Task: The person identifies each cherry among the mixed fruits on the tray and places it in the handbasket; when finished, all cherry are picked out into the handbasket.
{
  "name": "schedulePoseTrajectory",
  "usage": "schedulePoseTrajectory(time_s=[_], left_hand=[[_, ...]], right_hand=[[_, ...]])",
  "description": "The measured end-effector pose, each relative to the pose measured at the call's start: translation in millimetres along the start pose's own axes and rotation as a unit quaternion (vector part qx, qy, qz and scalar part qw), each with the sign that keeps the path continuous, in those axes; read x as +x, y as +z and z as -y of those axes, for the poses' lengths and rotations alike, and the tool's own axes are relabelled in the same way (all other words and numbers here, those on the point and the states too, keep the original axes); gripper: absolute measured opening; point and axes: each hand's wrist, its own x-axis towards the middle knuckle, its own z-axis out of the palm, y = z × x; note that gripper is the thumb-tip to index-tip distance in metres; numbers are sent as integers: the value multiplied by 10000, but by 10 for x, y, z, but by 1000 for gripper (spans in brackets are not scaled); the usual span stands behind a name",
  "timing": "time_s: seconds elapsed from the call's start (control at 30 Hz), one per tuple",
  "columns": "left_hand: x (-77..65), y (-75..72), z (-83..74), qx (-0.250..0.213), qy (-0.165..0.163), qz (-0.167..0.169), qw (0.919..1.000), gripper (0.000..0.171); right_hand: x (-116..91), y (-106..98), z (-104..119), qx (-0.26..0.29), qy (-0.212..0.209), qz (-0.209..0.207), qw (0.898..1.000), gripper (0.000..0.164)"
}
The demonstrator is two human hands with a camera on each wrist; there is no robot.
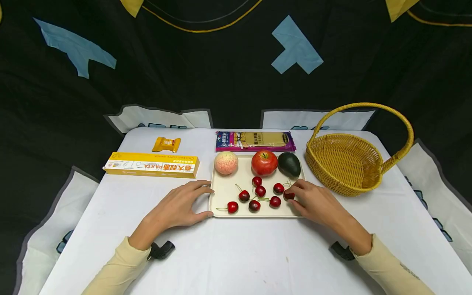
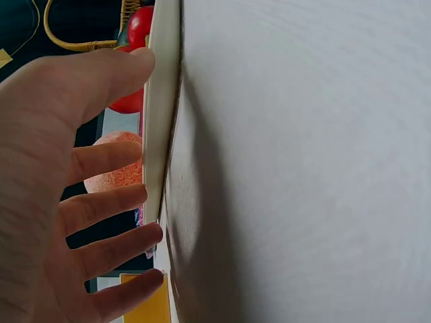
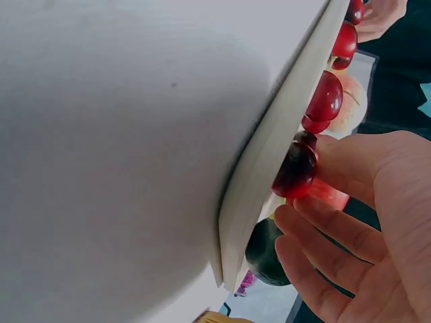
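White cloth covers the table (image 1: 236, 254) before a black backdrop (image 1: 199, 73). Clockwise round the tray (image 1: 223, 188), the peach (image 1: 226, 163) sits at ten, apple (image 1: 264, 162) twelve, avocado (image 1: 289, 164) two; the basket (image 1: 344, 162) stands outside, between two and three. Between three and four, the right hand (image 1: 318, 203) pinches one cherry (image 1: 288, 196) by thumb and fingertips; seven other cherries (image 1: 275, 201) lie nearby. At nine, the left hand (image 1: 180, 205), fingers loosely spread, grips nothing, its tips at the rim.
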Motion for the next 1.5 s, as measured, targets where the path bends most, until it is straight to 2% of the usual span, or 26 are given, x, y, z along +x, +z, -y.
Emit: schedulePoseTrajectory(time_s=[0.33, 0.57, 1.0, 1.13, 1.27, 1.5], left_hand=[[3, 29, -1, -4, -72, 77, 9999, 58], [5, 23, -7, 40, -76, 65, 9999, 56], [8, 28, -13, 10, -134, 95, 9999, 57], [6, 34, -12, 8, -148, 87, 9999, 58], [10, 33, -8, 27, -144, 56, 9999, 57], [5, 41, -10, 38, -179, 66, 9998, 57]], right_hand=[[-9, 48, -10, 176, 21, -5, 9998, 23], [-20, -18, -25, 299, 35, -80, 9995, 23], [-12, -282, -179, 446, 139, -672, 9966, 33], [3, -345, -261, 263, 124, -982, 9947, 34], [7, -401, -340, 63, 324, -1130, 9930, 32], [-12, -478, -424, 196, 884, -1048, 9904, 32]])
